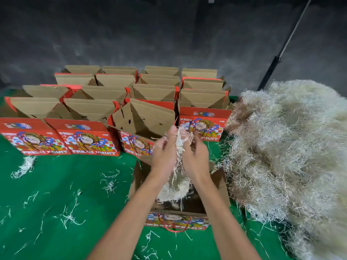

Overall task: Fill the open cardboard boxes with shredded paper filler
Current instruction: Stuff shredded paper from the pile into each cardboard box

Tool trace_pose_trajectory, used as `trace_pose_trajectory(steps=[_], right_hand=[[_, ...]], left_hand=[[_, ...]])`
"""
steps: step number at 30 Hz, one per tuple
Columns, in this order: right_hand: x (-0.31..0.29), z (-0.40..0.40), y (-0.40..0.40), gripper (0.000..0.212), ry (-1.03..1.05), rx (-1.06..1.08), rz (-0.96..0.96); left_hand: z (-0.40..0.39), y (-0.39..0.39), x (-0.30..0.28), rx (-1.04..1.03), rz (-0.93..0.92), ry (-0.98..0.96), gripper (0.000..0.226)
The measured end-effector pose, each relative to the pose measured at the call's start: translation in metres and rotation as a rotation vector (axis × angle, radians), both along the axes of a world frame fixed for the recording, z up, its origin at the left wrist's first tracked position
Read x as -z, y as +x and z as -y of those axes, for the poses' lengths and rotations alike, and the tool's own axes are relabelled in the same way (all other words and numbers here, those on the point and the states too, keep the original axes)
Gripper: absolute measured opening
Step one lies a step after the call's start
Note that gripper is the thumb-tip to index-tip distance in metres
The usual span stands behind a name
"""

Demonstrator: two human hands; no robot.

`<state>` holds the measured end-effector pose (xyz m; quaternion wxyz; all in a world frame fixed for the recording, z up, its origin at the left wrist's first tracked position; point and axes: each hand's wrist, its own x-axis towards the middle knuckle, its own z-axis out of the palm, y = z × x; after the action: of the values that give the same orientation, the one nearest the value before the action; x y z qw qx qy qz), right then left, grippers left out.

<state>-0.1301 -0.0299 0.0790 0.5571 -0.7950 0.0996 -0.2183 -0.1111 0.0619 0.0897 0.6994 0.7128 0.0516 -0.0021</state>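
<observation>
Both of the person's bare arms reach forward over the green-covered bench (56, 184). The left hand (165, 154) and the right hand (195, 156) are raised side by side, palms turned toward each other, and between them they grasp a clump of pale shredded paper filler (180, 145); the fingers of both curl round it, and loose strands trail down between the wrists.

Directly beneath the hands stands an open red printed cardboard box (217, 182) with brown flaps spread and a red cord handle (175, 228) on its near face. A mound of the same pale filler (174, 190) already lies inside it, toward its far-left part, while the rest of the interior looks dark.

To the right, a large heap of shredded paper (285, 156) covers that end of the bench and touches the open box's right flap.

Behind the hands, rows of matching open red boxes (88, 137) stand close together with brown flaps up; the front ones show a cartoon figure and the words "FRESH FRUIT". The box just behind the hands (142, 121) sits tilted, its opening facing this way. Whether the rear boxes hold any filler I cannot tell.

Stray paper strands (71, 216) lie scattered over the green cover, with a small tuft (24, 166) near the left front box. A dark grey wall (131, 34) rises behind, and a thin pole (289, 42) leans against it at the right.
</observation>
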Motion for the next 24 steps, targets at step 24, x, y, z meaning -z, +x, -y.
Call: trace_pose_trajectory(steps=[24], right_hand=[[-0.007, 0.016, -0.002, 0.066, -0.029, 0.065, 0.103]], left_hand=[[0.0, -0.017, -0.001, 0.183, 0.164, -0.045, 0.025]])
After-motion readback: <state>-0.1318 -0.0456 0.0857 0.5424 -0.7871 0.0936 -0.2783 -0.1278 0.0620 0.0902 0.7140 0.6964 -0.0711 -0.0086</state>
